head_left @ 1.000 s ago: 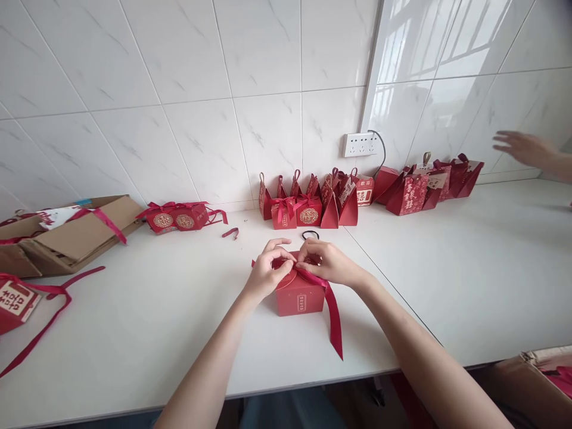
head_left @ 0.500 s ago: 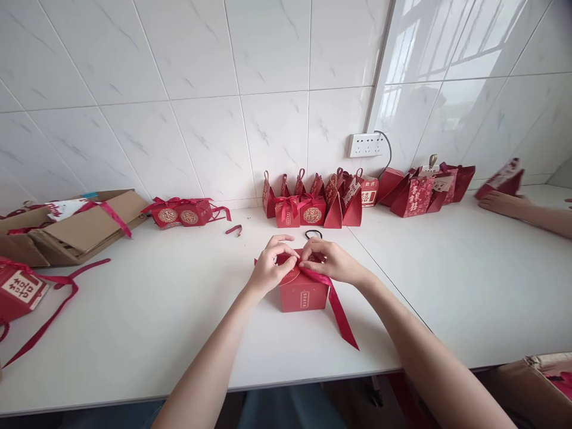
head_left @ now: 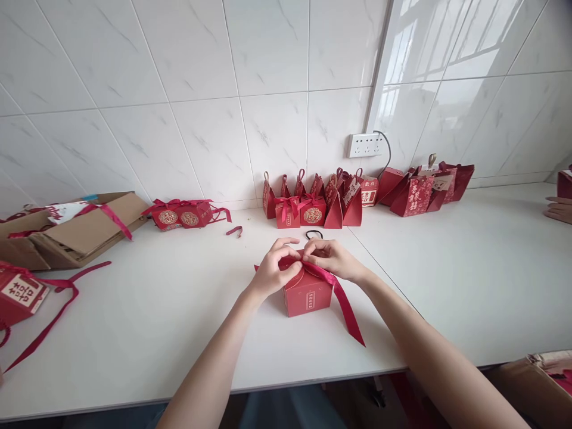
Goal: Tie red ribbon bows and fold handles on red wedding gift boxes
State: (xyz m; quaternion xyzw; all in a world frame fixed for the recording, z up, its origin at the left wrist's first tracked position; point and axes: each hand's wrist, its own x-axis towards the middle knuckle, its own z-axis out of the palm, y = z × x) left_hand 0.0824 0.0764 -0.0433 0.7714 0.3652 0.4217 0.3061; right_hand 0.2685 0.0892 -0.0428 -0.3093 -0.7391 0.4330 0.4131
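A red gift box (head_left: 308, 293) with gold lettering on its front stands on the white table before me. Across its top runs a red ribbon (head_left: 346, 310), one long tail hanging down the right front and a short end showing at the left. My left hand (head_left: 277, 269) is closed at the top of the box, thumb and fingers pinching the ribbon there. Close beside it, my right hand (head_left: 329, 260) pinches the ribbon between thumb and forefinger. The fingers hide the middle of the ribbon and much of the lid.
Several finished red boxes (head_left: 313, 210) line the tiled wall, with more red bags (head_left: 417, 195) to their right. A cardboard box (head_left: 96, 229) and a ribboned box (head_left: 24, 292) are at left. A black loop (head_left: 313, 234) lies behind my hands. Another person's hand (head_left: 559, 208) is far right.
The gift box has turned slightly and shifted right, its ribbon tail swinging right with it. At far right, the other person's hand and the red bag it holds have moved toward the frame's edge.
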